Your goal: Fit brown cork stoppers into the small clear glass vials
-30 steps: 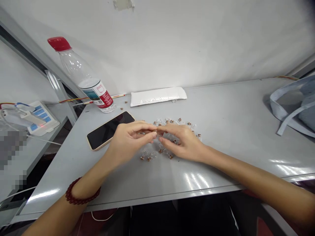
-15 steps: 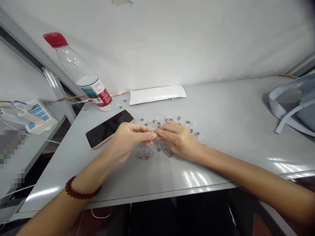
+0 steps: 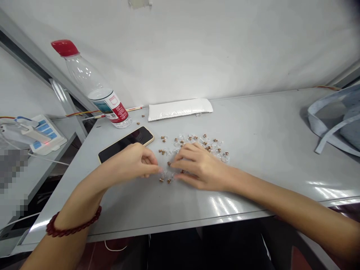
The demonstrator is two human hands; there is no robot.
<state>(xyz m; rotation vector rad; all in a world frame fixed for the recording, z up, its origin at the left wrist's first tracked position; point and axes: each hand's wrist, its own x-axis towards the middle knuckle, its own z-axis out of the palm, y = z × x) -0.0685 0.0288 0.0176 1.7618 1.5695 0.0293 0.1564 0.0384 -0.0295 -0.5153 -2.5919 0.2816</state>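
Grey table (image 3: 253, 157), corked vials (image 3: 197, 144) well inside its front edge (image 3: 146, 231), left hand (image 3: 131, 163) curled, right hand (image 3: 201, 170) spread over them

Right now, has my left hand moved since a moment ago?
Yes. Your left hand has drawn back leftward, away from your right hand, and now sits closer to the near edge of the smartphone, which serves as the fixed reference.

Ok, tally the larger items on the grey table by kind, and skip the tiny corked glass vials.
Plastic water bottle with red cap: 1
Smartphone: 1
White flat packet: 1
Pale blue fabric bag: 1
Total: 4
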